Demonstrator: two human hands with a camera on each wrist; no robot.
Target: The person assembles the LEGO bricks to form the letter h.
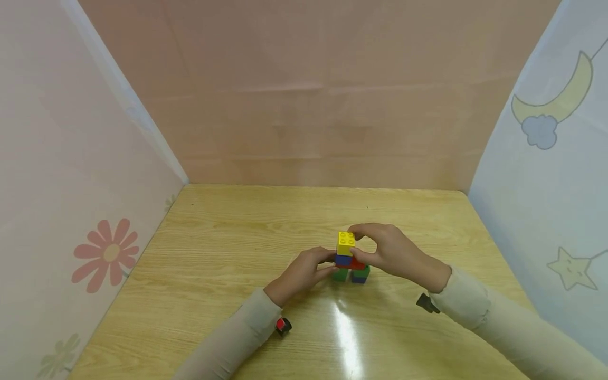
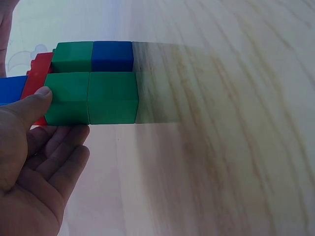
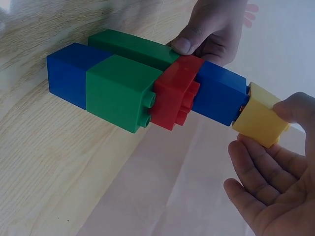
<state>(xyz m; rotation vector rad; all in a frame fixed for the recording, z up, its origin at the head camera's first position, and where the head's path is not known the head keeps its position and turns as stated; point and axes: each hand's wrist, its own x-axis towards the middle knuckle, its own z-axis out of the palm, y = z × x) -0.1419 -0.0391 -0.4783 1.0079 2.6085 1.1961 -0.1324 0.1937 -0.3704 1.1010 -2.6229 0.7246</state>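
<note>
A building-block structure stands on the table. One leg is two stacked green bricks [image 2: 113,98]; the other is a green brick [image 3: 118,88] on a blue brick [image 3: 71,73]. Across both lies a red brick [image 3: 170,81], with an upper blue brick [image 3: 221,93] at one end. My left hand [image 1: 304,272] grips the structure where red meets green, thumb on the near side. Between the thumb and fingers of my right hand [image 1: 394,253] is a yellow brick [image 1: 345,245]. It sits on the upper blue brick, slightly tilted, with a narrow gap showing in the right wrist view.
The wooden table [image 1: 228,227] has a beige wall [image 1: 323,105] behind it. Printed sheets stand on both sides, one with a flower [image 1: 111,253], the other with a moon [image 1: 560,100]. Dark wrist cameras sit below both sleeves.
</note>
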